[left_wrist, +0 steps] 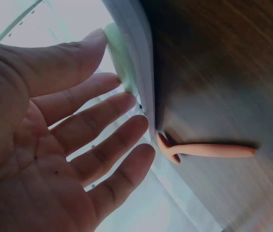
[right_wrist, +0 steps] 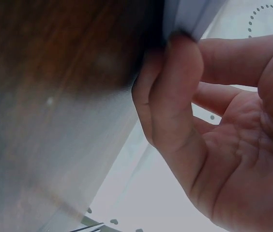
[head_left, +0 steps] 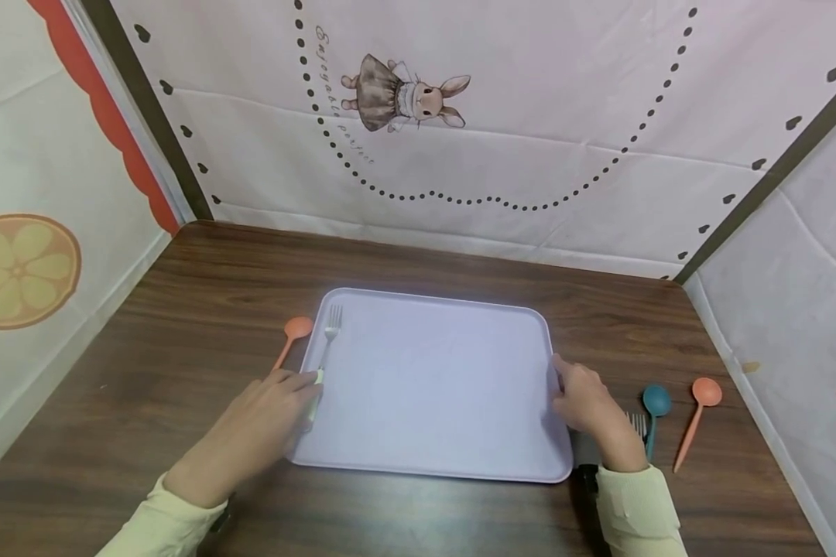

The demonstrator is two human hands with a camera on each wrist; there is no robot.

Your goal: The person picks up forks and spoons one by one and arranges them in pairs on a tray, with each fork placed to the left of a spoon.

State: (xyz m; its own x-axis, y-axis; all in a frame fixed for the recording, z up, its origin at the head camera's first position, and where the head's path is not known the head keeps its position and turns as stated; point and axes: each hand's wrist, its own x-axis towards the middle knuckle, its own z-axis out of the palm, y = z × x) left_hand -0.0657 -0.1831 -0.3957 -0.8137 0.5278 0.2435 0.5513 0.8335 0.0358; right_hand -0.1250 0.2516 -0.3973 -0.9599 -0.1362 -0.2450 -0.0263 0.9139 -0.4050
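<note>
A pale lavender tray [head_left: 435,387] lies on the wooden table. My right hand [head_left: 585,398] pinches its right rim, thumb above and curled fingers at the underside; the right wrist view shows the tray edge [right_wrist: 189,19] between them. Along the tray's left side lies a fork [head_left: 332,329] with a pale green handle [left_wrist: 119,58]. My left hand [head_left: 268,418] reaches over that handle, thumb tip and forefinger touching it, the other fingers spread and fairly straight. An orange spoon [head_left: 296,329] rests just left of the tray, its handle partly hidden by my left hand.
To the right of the tray lie a teal spoon [head_left: 657,401], another orange spoon [head_left: 707,393] and a second fork [head_left: 638,423], partly hidden behind my right wrist. Printed cloth walls [head_left: 529,93] stand along the back and both sides of the table [head_left: 202,309].
</note>
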